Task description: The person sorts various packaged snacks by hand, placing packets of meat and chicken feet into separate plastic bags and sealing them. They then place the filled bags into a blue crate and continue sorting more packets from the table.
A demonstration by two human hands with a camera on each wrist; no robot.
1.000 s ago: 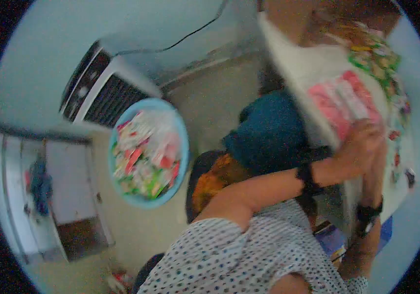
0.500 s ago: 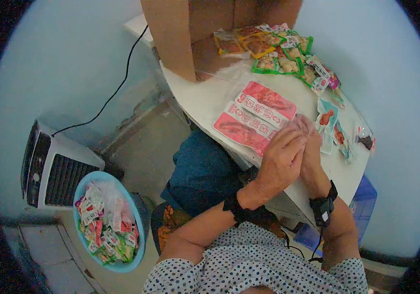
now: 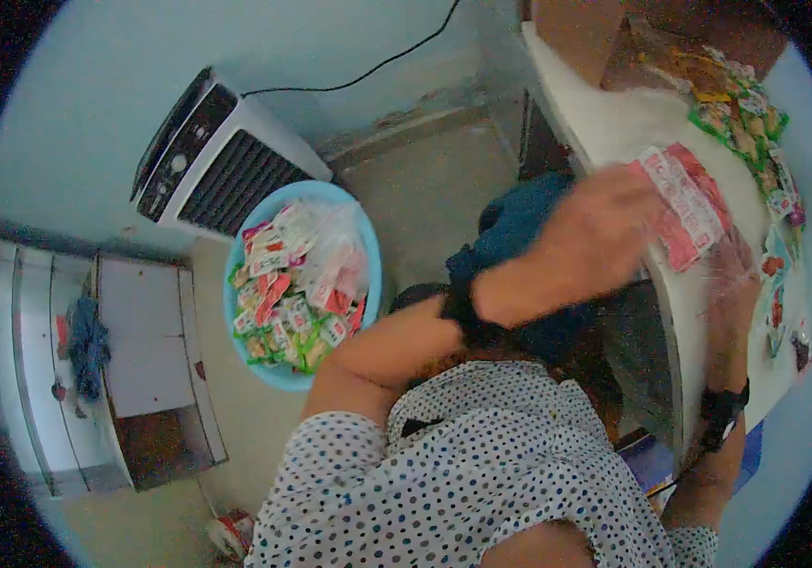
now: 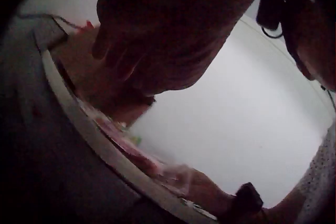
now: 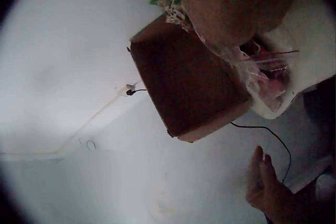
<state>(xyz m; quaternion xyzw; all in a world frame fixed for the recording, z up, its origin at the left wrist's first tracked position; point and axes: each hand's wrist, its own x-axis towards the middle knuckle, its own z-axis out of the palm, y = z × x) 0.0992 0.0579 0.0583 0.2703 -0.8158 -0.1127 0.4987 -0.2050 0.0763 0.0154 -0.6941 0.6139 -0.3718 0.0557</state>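
Observation:
My right hand (image 3: 732, 289) is over the table's front part, gripping a clear plastic bag (image 5: 268, 90) with a red line along it. The bag also shows beside that hand in the left wrist view. My left hand (image 3: 609, 232), blurred, is lifted off the table's edge and apart from the right. In the left wrist view its fingers (image 4: 126, 61) hang loosely bent, with nothing visible in them. Pink-and-red food packets (image 3: 690, 213) lie flat on the white table (image 3: 614, 123) between the hands, partly covered by the left one.
A light blue tub (image 3: 232, 317) full of snack packets stands on the floor left of me, beside an air cooler (image 3: 236, 166). Green and orange packets (image 3: 747, 123) lie by an open cardboard box (image 3: 576, 38). Light blue packets (image 3: 775, 293) lie along the table's right side.
Half a second ago both hands were together over the table; now the left has swung away leftward, while the right stays with the plastic. The head view has turned toward the tub.

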